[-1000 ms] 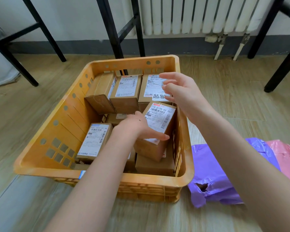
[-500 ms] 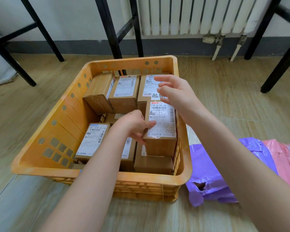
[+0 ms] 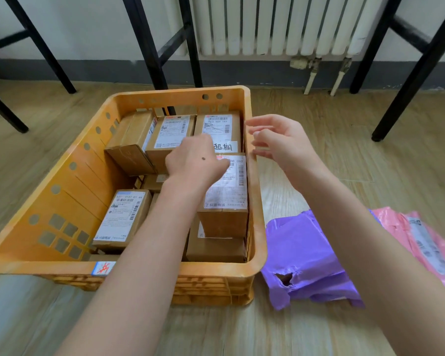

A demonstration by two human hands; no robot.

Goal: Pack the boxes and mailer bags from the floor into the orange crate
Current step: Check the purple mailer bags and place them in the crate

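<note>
Orange crate (image 3: 62, 196): centre-left of the frame, standing on the wooden floor (image 3: 344, 160); perforated walls, a small sticker on its near rim.
Boxes in crate: brown cardboard with white shipping labels; three in a row along the far wall, one flat at lower left (image 3: 122, 217), more at lower right.
Top box (image 3: 225, 199): against the crate's right wall, resting on a plain box (image 3: 216, 246); label facing up.
Left hand (image 3: 194, 160): inside the crate, back upward, over the top box's far end; fingers hidden under the hand, so its grip cannot be told.
Right hand (image 3: 280, 142): just outside the crate's right rim, fingers loosely spread, holding nothing.
Purple mailer bag (image 3: 301, 255): on the floor, lower right, just beside the crate; torn hole at its near corner.
Pink mailer bags (image 3: 427, 245): right edge of the frame, partly behind the right forearm.
Background: white radiator (image 3: 275, 24) and black furniture legs (image 3: 149, 44) across the top.
</note>
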